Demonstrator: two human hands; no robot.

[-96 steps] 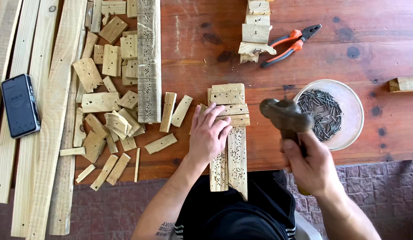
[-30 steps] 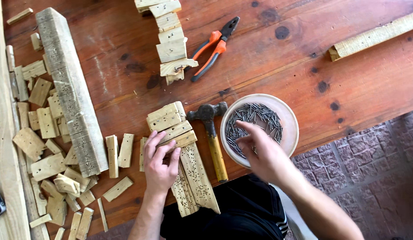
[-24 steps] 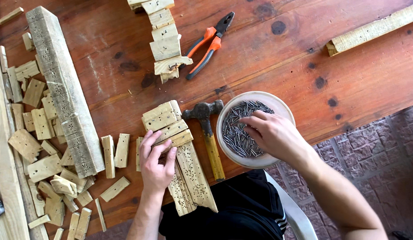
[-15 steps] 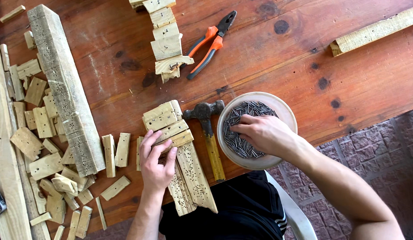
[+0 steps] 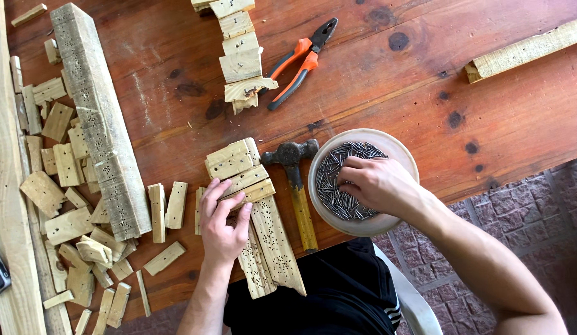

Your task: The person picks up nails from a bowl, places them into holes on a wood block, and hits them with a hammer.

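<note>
The right hand reaches into a round pale bowl heaped with dark nails, its fingers curled down among them; whether a nail is already pinched between the fingertips cannot be told from this view. The bowl sits at the near edge of the reddish wooden desk, partly overhanging it.

The left hand lies flat and open, fingers spread, pressing on a small assembly of pale wooden slats: two long perforated strips pointing toward the person, with short crosspieces laid over their far end. The fingertips rest on the lowest crosspiece.

A hammer with a wooden handle lies between the assembly and the bowl, its head close against the bowl's rim. Farther away lie orange-handled pliers beside a second chain of joined wood pieces. To the left, a long perforated beam runs diagonally, with many short offcuts scattered around it.
</note>
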